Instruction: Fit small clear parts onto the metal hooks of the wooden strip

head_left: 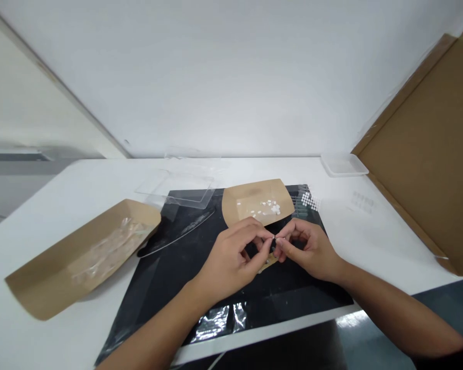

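Small black piece (272, 245) over black mat (293, 293), pinched between fingertips of left hand (229, 262) and right hand (310, 251); we can't make out its detail. Kraft card tray (250, 192) holding white bits (270, 207) just beyond.

L hand (231, 262) & R hand (308, 249) nearly touching, lower centre of frame, above black mat (170, 241). Ahead: kraft tray w/ white bits (254, 203). Upper left: clear plastic lid (173, 187). Far left: 2nd kraft tray (81, 259). Gap btwn trays, over mat. Far right: cardboard panel (416, 154) blocks.
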Available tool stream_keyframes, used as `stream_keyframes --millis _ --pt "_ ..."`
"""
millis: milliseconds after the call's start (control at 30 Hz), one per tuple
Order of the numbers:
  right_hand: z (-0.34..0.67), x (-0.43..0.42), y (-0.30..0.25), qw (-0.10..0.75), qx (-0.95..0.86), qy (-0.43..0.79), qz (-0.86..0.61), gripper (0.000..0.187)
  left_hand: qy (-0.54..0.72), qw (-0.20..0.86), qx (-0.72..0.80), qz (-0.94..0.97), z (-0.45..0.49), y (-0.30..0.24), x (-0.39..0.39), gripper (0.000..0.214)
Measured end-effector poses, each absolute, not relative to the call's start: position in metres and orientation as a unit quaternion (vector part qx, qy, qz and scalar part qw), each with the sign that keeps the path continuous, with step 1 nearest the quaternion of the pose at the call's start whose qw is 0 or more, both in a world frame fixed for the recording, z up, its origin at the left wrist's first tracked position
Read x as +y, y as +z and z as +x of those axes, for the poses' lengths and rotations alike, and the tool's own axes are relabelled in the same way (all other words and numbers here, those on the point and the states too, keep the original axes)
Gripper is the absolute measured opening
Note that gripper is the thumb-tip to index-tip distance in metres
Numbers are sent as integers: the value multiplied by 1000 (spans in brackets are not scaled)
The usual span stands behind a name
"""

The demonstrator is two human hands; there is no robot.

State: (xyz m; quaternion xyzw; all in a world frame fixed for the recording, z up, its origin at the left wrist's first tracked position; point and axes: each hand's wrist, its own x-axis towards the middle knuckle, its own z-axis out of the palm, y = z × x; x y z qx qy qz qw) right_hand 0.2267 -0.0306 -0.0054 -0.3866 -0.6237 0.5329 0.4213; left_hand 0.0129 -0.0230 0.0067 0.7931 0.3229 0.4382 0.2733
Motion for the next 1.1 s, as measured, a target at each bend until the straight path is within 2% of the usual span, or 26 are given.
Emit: stream_keyframes --millis 267,600,833,1100 --pt "226 -34 -10 414 -645 492 -413 18 436 173 320 823 15 4 -26 9" --pt "226 -33 -10 404 -631 525 -404 20 478 254 352 764 20 6 -27 7" --pt "226 -33 -11 403 -601 566 -395 24 463 321 376 736 20 12 -27 12" --pt "225 -32 -7 408 -585 579 -395 25 440 342 400 728 19 16 -26 15"
